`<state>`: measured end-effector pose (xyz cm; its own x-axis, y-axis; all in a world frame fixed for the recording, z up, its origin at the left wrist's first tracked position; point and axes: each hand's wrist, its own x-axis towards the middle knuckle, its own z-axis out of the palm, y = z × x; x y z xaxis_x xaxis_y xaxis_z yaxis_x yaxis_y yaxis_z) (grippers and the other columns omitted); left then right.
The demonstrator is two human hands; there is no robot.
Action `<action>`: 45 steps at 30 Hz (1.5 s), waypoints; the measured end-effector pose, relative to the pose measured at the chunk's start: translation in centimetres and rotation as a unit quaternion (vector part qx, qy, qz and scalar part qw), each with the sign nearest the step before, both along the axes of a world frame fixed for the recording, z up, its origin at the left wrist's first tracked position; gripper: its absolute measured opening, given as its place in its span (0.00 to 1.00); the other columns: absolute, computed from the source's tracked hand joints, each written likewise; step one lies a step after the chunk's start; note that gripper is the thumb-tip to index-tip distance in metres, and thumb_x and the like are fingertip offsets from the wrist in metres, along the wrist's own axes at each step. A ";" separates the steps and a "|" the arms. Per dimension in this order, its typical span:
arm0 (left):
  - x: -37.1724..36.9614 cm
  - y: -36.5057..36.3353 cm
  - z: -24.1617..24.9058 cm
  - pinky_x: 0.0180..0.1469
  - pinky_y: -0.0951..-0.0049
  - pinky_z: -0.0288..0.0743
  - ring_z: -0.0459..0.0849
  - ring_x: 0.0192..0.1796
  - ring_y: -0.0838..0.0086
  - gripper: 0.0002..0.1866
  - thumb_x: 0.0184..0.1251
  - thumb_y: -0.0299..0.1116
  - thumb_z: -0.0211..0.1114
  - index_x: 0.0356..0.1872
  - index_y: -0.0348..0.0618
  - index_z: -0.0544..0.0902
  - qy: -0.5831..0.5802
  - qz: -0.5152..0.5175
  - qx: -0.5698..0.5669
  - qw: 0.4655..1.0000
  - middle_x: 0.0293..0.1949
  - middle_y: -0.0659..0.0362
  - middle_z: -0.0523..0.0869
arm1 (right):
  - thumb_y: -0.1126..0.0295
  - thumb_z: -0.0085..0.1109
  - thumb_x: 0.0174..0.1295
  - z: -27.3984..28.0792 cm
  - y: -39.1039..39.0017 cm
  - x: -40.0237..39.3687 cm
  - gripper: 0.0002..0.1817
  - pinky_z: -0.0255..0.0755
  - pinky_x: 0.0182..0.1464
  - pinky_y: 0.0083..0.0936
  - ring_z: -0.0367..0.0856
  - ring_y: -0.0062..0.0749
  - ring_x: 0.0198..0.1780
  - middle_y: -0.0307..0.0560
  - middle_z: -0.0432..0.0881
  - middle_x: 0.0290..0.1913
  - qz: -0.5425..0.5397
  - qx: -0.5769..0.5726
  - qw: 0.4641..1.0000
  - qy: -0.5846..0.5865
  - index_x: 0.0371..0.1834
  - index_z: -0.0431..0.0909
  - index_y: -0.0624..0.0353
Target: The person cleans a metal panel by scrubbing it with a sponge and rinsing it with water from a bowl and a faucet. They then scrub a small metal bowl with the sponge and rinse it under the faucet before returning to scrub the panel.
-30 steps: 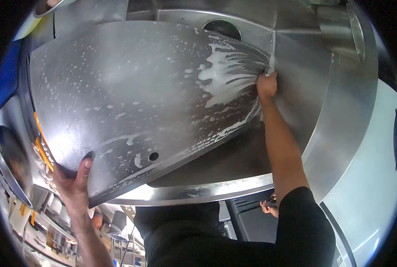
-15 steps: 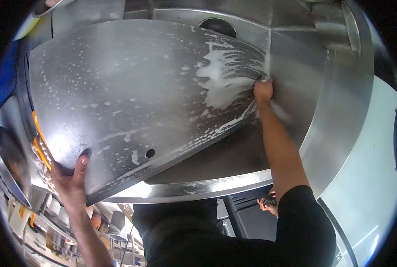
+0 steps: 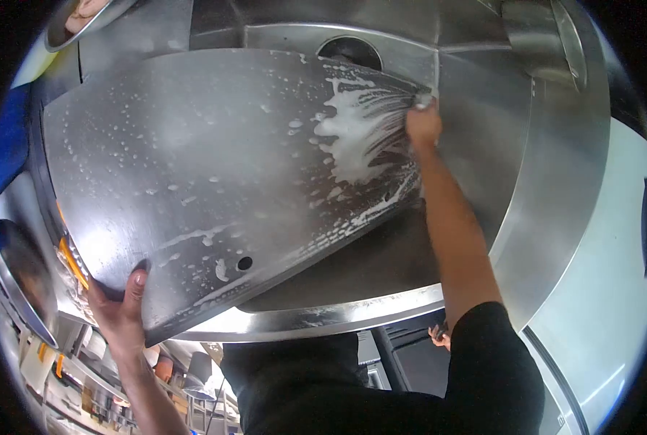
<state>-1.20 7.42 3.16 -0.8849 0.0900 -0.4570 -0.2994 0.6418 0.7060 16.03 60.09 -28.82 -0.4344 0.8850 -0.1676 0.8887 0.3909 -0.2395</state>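
A large flat metal panel [image 3: 215,145], spotted with soap suds, lies tilted across a steel sink [image 3: 476,159]. At its lower left corner my left hand [image 3: 120,312] grips the edge, thumb on the upper face and the fingers out of sight beneath. My right hand [image 3: 425,127] is closed at the panel's right end, on something small and greyish that I cannot make out. White foam [image 3: 356,130] spreads in streaks leftward from that hand. A small round hole [image 3: 245,263] pierces the panel near its front edge.
A round opening [image 3: 350,52] shows in the sink behind the panel. At left are a metal pan [image 3: 23,279], orange handles [image 3: 72,261] and a bowl [image 3: 92,22] with pale contents. Another person's hand [image 3: 439,336] shows below my right arm.
My right hand has moved slightly up along the panel's right end. The panel's far edge sits a little lower in view. My left hand keeps its grip.
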 end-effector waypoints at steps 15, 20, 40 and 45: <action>-0.1 -1.2 -0.3 0.66 0.67 0.73 0.81 0.58 0.67 0.40 0.63 0.33 0.80 0.71 0.30 0.67 0.009 -0.031 0.013 0.999 0.59 0.50 0.81 | 0.65 0.65 0.58 6.9 -6.5 -8.3 0.30 0.79 0.52 0.48 0.87 0.61 0.49 0.64 0.87 0.44 0.083 -0.051 0.990 0.107 0.65 0.74 0.64; 0.1 -1.1 -0.6 0.65 0.67 0.74 0.82 0.57 0.68 0.40 0.63 0.33 0.80 0.71 0.30 0.68 0.013 -0.020 0.005 1.000 0.59 0.50 0.81 | 0.63 0.62 0.60 -0.2 2.7 -4.7 0.35 0.79 0.54 0.48 0.87 0.62 0.51 0.65 0.87 0.48 -0.042 0.035 0.998 0.028 0.72 0.70 0.63; 0.2 -0.9 -0.3 0.66 0.65 0.74 0.82 0.59 0.66 0.39 0.62 0.34 0.80 0.70 0.30 0.70 0.014 -0.005 -0.004 1.000 0.59 0.50 0.82 | 0.63 0.63 0.59 0.3 3.4 -2.7 0.28 0.81 0.50 0.49 0.89 0.58 0.46 0.63 0.89 0.44 -0.026 0.033 0.999 -0.004 0.62 0.77 0.64; 0.3 -0.5 -0.3 0.67 0.66 0.73 0.82 0.59 0.67 0.38 0.62 0.32 0.80 0.70 0.30 0.70 0.028 -0.013 0.006 1.000 0.60 0.50 0.82 | 0.67 0.63 0.55 7.2 -7.0 -7.3 0.32 0.79 0.50 0.52 0.87 0.63 0.44 0.64 0.87 0.39 0.119 -0.011 0.990 0.071 0.66 0.74 0.63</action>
